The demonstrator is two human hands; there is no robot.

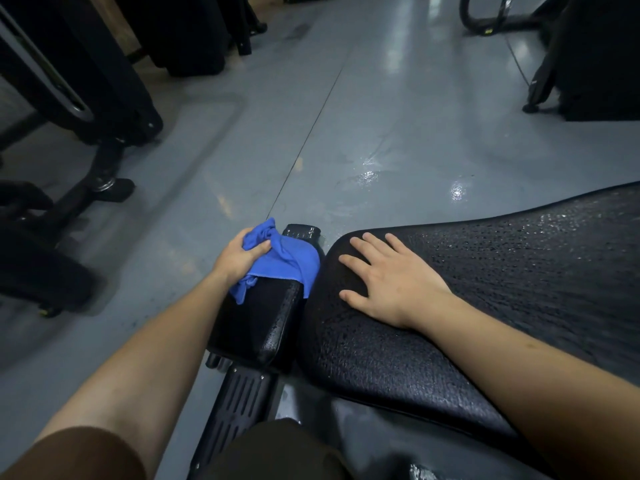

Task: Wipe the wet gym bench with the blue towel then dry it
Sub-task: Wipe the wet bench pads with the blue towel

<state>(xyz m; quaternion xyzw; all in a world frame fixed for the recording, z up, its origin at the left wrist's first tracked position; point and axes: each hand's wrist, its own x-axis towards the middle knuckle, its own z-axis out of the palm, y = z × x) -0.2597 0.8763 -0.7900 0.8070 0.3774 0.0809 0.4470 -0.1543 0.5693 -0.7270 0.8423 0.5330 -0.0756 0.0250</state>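
The black gym bench has a small seat pad (256,317) and a long back pad (502,271) covered in water drops. A blue towel (287,261) lies bunched over the far end of the seat pad. My left hand (239,258) grips the towel from the left, fingers curled into the cloth. My right hand (388,275) rests flat, fingers spread, on the near-left end of the back pad.
The grey floor (346,116) has a wet shiny patch (370,174) beyond the bench. Black gym machine frames (104,133) stand at the left, with more equipment (588,64) at the upper right. The bench's metal frame (239,400) shows below the seat pad.
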